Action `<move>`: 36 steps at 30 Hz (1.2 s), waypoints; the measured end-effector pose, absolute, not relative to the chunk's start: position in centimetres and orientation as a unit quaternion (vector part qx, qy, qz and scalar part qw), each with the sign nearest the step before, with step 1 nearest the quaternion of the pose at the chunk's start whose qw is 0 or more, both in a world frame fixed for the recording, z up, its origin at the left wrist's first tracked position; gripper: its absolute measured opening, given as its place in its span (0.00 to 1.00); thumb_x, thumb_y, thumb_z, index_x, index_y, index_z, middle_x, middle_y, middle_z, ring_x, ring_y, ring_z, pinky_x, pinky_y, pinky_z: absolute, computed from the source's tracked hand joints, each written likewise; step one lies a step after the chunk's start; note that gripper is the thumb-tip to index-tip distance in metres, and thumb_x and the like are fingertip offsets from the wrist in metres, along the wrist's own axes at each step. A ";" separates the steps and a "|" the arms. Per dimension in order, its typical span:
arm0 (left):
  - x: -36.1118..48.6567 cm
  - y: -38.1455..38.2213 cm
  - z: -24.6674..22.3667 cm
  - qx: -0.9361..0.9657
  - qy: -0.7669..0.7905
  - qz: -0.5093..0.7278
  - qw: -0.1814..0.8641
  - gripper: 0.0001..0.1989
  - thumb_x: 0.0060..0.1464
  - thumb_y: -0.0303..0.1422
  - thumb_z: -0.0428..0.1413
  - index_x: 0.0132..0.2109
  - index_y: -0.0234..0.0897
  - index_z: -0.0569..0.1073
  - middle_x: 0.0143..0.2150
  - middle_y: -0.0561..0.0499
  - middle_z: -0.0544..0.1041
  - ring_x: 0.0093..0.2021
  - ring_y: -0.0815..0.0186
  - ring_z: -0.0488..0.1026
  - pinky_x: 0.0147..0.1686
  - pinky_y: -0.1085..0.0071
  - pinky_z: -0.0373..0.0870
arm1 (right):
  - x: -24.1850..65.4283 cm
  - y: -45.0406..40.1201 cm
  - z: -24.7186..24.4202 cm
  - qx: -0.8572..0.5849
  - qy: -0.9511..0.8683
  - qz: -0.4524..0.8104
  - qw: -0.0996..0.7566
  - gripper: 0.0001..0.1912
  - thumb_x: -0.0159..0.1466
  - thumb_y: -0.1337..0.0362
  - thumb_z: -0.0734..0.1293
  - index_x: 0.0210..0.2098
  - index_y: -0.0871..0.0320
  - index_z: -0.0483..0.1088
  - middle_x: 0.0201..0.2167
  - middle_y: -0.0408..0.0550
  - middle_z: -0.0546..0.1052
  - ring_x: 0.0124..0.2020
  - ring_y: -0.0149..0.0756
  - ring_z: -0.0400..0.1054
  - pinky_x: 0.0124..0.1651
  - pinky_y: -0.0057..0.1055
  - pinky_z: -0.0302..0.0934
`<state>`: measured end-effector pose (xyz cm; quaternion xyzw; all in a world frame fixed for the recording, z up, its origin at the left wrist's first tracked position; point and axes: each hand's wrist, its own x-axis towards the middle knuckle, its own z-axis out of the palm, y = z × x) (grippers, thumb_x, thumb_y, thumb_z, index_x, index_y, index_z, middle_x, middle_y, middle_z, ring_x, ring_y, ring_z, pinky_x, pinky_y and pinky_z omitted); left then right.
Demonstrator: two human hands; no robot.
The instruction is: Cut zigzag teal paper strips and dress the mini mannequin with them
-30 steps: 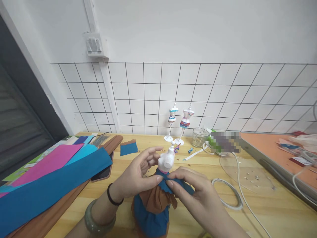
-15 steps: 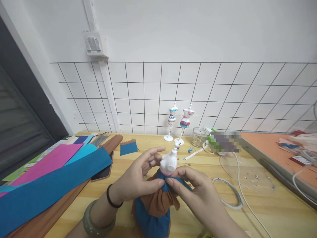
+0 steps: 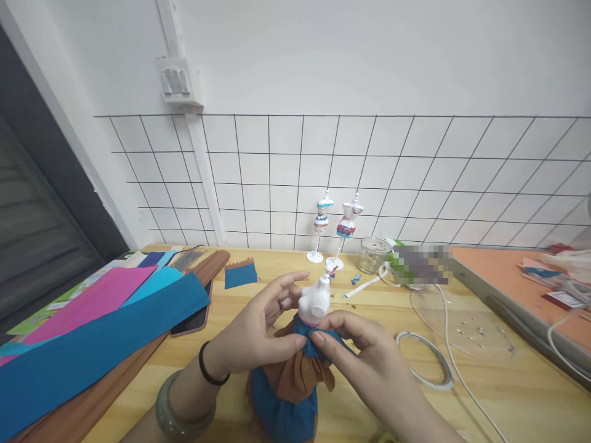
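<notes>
A small white dress form [image 3: 315,301] stands in front of me, with a gathered skirt of blue and brown crinkled paper [image 3: 295,376] around its waist. My left hand [image 3: 263,326] curves round its left side, the thumb pressing the blue waist layer and the other fingers partly hidden behind the torso. At the front of the waist, the thumb and forefinger of my right hand [image 3: 364,347] pinch the edge of a blue paper strip [image 3: 340,338]. Both thumb tips almost meet there. A pink line shows just above the blue paper.
Two painted mini dress forms [image 3: 322,215] stand by the wall, beside a glass jar [image 3: 373,255]. Coloured paper sheets [image 3: 106,332] and a phone [image 3: 191,320] lie left. A roll of tape [image 3: 446,375], a white cable [image 3: 450,332] and a clear round plate [image 3: 462,314] lie right.
The view has shifted very slightly. Both hands keep their places at the waist of the dress form, with no visible change in their hold.
</notes>
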<state>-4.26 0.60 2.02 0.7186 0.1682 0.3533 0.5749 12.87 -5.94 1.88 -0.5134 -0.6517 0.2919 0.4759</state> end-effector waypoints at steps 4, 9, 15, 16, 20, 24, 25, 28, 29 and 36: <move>-4.3 0.6 2.0 0.726 0.170 0.350 0.567 0.34 0.47 0.22 0.56 0.59 0.45 0.54 0.53 0.46 0.63 0.56 0.60 0.61 0.55 0.64 0.57 | 12.9 -5.8 1.6 -0.521 -0.641 0.294 0.481 0.06 0.58 0.62 0.65 0.27 0.57 0.71 0.24 0.43 0.75 0.27 0.33 0.67 0.31 0.27 0.61; -4.2 0.6 2.1 0.730 0.175 0.347 0.562 0.34 0.48 0.21 0.56 0.59 0.47 0.54 0.52 0.48 0.63 0.56 0.61 0.60 0.55 0.66 0.57 | 12.9 -5.8 1.4 -0.516 -0.640 0.292 0.489 0.06 0.58 0.62 0.64 0.28 0.56 0.71 0.25 0.43 0.75 0.27 0.33 0.67 0.30 0.26 0.61; -4.1 0.4 2.1 0.733 0.188 0.353 0.551 0.34 0.47 0.21 0.55 0.58 0.47 0.55 0.52 0.48 0.63 0.56 0.61 0.60 0.55 0.66 0.57 | 12.8 -6.0 1.3 -0.509 -0.664 0.232 0.497 0.06 0.60 0.63 0.63 0.28 0.57 0.69 0.23 0.42 0.74 0.24 0.30 0.66 0.28 0.25 0.60; -4.0 0.4 2.0 0.734 0.189 0.358 0.546 0.34 0.47 0.20 0.55 0.59 0.47 0.55 0.51 0.48 0.64 0.55 0.61 0.60 0.55 0.65 0.57 | 12.8 -6.0 1.2 -0.505 -0.670 0.215 0.500 0.05 0.60 0.64 0.63 0.28 0.56 0.69 0.23 0.42 0.73 0.23 0.30 0.66 0.28 0.25 0.60; -3.9 0.4 1.8 0.740 0.200 0.371 0.524 0.33 0.46 0.20 0.55 0.58 0.45 0.57 0.51 0.48 0.65 0.55 0.60 0.61 0.56 0.63 0.57 | 12.9 -5.8 0.8 -0.477 -0.702 0.136 0.512 0.02 0.60 0.67 0.63 0.30 0.56 0.68 0.24 0.41 0.73 0.25 0.29 0.67 0.29 0.24 0.59; -3.8 0.5 1.8 0.749 0.202 0.369 0.512 0.32 0.46 0.20 0.55 0.58 0.44 0.58 0.50 0.48 0.67 0.54 0.59 0.62 0.56 0.62 0.57 | 13.1 -5.7 0.6 -0.462 -0.712 0.110 0.516 0.02 0.60 0.69 0.63 0.31 0.56 0.67 0.25 0.40 0.73 0.26 0.28 0.67 0.30 0.23 0.59; -3.8 0.5 1.8 0.750 0.200 0.367 0.513 0.32 0.46 0.20 0.55 0.58 0.44 0.58 0.50 0.48 0.67 0.54 0.59 0.62 0.56 0.62 0.57 | 13.1 -5.6 0.7 -0.464 -0.711 0.114 0.516 0.02 0.60 0.69 0.64 0.31 0.56 0.67 0.25 0.40 0.73 0.26 0.28 0.67 0.30 0.23 0.59; -3.8 0.5 2.0 0.752 0.193 0.361 0.517 0.31 0.47 0.21 0.55 0.58 0.44 0.59 0.51 0.48 0.68 0.55 0.60 0.62 0.56 0.64 0.58 | 13.1 -5.6 0.7 -0.468 -0.705 0.127 0.517 0.02 0.60 0.68 0.64 0.31 0.55 0.67 0.26 0.40 0.74 0.28 0.29 0.68 0.31 0.22 0.60; -3.8 0.4 2.0 0.752 0.192 0.360 0.517 0.31 0.47 0.21 0.55 0.58 0.44 0.59 0.51 0.48 0.68 0.55 0.60 0.62 0.56 0.65 0.58 | 13.1 -5.6 0.7 -0.469 -0.704 0.128 0.518 0.02 0.60 0.67 0.65 0.31 0.55 0.68 0.27 0.40 0.74 0.28 0.29 0.68 0.32 0.23 0.60; -3.7 0.3 2.0 0.757 0.203 0.362 0.504 0.31 0.47 0.20 0.55 0.58 0.42 0.59 0.55 0.48 0.66 0.57 0.61 0.61 0.57 0.65 0.56 | 13.0 -5.6 0.7 -0.482 -0.698 0.109 0.519 0.02 0.59 0.67 0.65 0.29 0.56 0.68 0.25 0.40 0.74 0.26 0.29 0.67 0.31 0.23 0.59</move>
